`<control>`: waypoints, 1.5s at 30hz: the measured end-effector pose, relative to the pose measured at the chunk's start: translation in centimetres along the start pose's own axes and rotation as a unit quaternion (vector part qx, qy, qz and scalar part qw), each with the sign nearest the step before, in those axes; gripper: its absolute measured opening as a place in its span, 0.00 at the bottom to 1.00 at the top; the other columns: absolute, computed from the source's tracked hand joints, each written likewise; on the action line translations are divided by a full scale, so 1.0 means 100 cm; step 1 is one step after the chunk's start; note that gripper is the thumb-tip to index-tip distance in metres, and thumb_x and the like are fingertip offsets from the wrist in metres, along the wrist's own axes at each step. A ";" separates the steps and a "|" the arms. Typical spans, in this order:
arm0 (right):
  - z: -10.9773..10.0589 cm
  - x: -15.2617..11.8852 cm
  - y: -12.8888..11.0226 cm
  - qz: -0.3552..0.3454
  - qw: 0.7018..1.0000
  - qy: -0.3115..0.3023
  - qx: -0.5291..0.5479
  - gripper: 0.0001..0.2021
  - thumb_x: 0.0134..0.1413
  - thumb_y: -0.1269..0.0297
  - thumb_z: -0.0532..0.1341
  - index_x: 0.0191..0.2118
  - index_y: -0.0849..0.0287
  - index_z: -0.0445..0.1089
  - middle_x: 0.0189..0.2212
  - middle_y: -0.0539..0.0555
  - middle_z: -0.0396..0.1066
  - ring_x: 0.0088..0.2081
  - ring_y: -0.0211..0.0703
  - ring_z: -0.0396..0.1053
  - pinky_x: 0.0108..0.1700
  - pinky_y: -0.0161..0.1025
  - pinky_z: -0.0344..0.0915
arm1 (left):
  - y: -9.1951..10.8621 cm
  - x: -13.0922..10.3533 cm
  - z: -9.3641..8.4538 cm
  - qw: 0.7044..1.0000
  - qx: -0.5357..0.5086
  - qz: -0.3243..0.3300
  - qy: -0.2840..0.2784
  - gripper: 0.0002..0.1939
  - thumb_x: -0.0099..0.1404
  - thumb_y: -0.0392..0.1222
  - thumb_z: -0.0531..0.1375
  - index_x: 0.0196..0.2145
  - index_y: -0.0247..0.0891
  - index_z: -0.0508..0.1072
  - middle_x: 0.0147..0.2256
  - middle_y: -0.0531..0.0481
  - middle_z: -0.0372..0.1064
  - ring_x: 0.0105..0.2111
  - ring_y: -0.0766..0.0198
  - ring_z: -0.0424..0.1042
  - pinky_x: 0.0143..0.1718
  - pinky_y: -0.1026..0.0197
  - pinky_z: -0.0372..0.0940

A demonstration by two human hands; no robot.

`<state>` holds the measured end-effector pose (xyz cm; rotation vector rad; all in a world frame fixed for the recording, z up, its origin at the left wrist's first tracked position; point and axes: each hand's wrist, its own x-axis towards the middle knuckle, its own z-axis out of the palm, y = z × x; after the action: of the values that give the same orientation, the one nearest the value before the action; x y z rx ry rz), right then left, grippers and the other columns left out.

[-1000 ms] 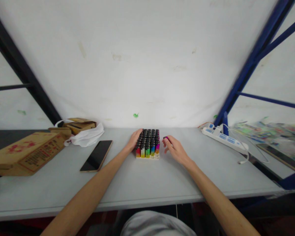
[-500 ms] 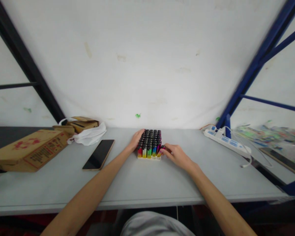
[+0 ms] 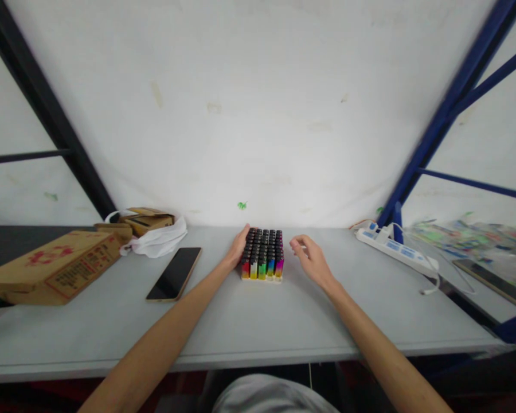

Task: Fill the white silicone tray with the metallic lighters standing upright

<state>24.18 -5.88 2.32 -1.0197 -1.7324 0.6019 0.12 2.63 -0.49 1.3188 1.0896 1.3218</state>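
Note:
Rows of lighters (image 3: 262, 252) with black tops and colourful bodies stand upright, packed together, in a low white tray (image 3: 262, 280) at the middle of the table. The front row runs red, white-yellow, green, blue and magenta. My left hand (image 3: 238, 248) lies along the left side of the block, its fingers stretched toward the far corner and touching the lighters; some fingertips are hidden behind them. To the right of the block, apart from it, my right hand (image 3: 312, 256) hovers with loosely bent fingers, thumb and forefinger apart, holding nothing that I can see.
A black-screened phone (image 3: 174, 274) lies left on the grey table (image 3: 266, 324). Beyond it are a cardboard box (image 3: 54, 267), a white plastic bag (image 3: 159, 241) and another opened carton (image 3: 148, 219). A white power strip (image 3: 395, 249) with a cable sits at the right, beside a blue frame.
My right hand has let go of the front-right lighter, which was tilted and now stands upright in the tray. The hand has moved up and right. My left hand stays at the block.

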 end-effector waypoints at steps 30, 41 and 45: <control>0.080 0.125 -0.026 0.058 0.866 -0.293 -0.401 0.26 0.64 0.45 0.46 0.55 0.52 0.71 0.55 0.61 0.72 0.53 0.59 0.71 0.51 0.52 0.66 | 0.027 -0.112 -0.018 0.975 0.204 0.084 0.003 0.50 0.56 0.59 0.67 0.68 0.41 0.51 0.67 0.37 0.50 0.67 0.46 0.51 0.67 0.42 0.47; -0.030 0.094 0.010 0.144 0.867 -0.245 -0.410 0.26 0.65 0.45 0.47 0.52 0.57 0.72 0.52 0.65 0.73 0.50 0.60 0.72 0.50 0.49 0.65 | 0.040 -0.095 -0.014 0.951 0.262 0.119 -0.116 0.62 0.44 0.48 0.74 0.70 0.44 0.45 0.59 0.41 0.64 0.58 0.47 0.65 0.61 0.43 0.59; -0.051 0.076 0.006 0.101 0.891 -0.254 -0.362 0.34 0.64 0.37 0.44 0.56 0.59 0.68 0.51 0.65 0.74 0.51 0.56 0.72 0.53 0.46 0.64 | 0.046 -0.090 -0.017 0.951 0.261 0.090 -0.139 0.58 0.45 0.48 0.74 0.68 0.44 0.50 0.49 0.46 0.70 0.48 0.53 0.73 0.51 0.51 0.68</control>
<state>28.00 0.61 7.60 -1.6848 -2.4220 0.3578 -1.96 -6.91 2.59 1.9709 1.1833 0.9584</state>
